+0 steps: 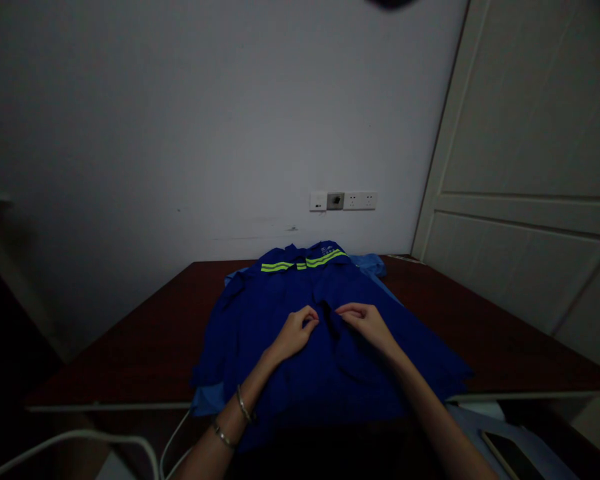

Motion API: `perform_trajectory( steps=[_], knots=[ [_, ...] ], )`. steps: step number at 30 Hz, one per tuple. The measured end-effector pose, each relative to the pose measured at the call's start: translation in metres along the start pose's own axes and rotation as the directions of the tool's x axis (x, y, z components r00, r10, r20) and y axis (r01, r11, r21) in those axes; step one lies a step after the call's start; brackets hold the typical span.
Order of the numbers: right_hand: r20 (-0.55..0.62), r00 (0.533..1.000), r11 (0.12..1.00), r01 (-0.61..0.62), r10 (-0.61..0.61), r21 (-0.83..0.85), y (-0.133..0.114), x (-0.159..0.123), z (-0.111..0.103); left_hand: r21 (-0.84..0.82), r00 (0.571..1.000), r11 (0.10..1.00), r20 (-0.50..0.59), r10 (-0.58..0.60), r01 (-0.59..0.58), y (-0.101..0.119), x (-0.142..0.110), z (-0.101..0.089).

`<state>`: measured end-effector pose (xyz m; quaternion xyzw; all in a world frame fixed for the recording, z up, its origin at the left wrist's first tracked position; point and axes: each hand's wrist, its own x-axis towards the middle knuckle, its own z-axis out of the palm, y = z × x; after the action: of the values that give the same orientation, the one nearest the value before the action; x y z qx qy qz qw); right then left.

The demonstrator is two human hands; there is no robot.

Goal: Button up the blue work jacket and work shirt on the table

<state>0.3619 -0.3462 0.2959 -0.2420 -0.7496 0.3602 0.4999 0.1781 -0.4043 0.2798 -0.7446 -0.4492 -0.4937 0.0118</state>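
Apparently the narrowly curled left hand point(295, 331) and right hand point(367, 323) adjust a royal-blue cloth jacket point(265, 313) at its middle; any grip is unclear. Working its edges calls for light pinching. The jacket overhangs the front edge of the dark-red wooden counter point(150, 343).

The dark reddish-brown table point(150, 340) has a pale near edge. On it lies a spread royal-blue work jacket point(260, 327), collar at the far side, overhanging the near edge; light-blue cloth point(373, 265) shows beneath it, far right and near left.
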Motion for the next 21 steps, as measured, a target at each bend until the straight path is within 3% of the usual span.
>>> perform_trajectory(
  steps=[8, 15, 21],
  knots=[
    [-0.033, 0.993, 0.984, -0.107, 0.113, 0.142, 0.008, -0.001, -0.003, -0.074, 0.997, 0.996, -0.063, -0.047, 0.043, -0.005, 0.004, 0.009],
    [-0.001, 0.996, 0.986, -0.093, 0.094, 0.142, 0.008, -0.014, -0.005, -0.042, 0.995, 0.995, 0.043, -0.089, 0.09, -0.014, 0.0, 0.011],
    [-0.021, 0.998, 0.995, -0.056, 0.055, -0.083, 0.012, -0.016, -0.005, 0.037, 0.995, 0.995, 0.05, -0.09, 0.088, -0.013, -0.002, 0.01]
  ],
)
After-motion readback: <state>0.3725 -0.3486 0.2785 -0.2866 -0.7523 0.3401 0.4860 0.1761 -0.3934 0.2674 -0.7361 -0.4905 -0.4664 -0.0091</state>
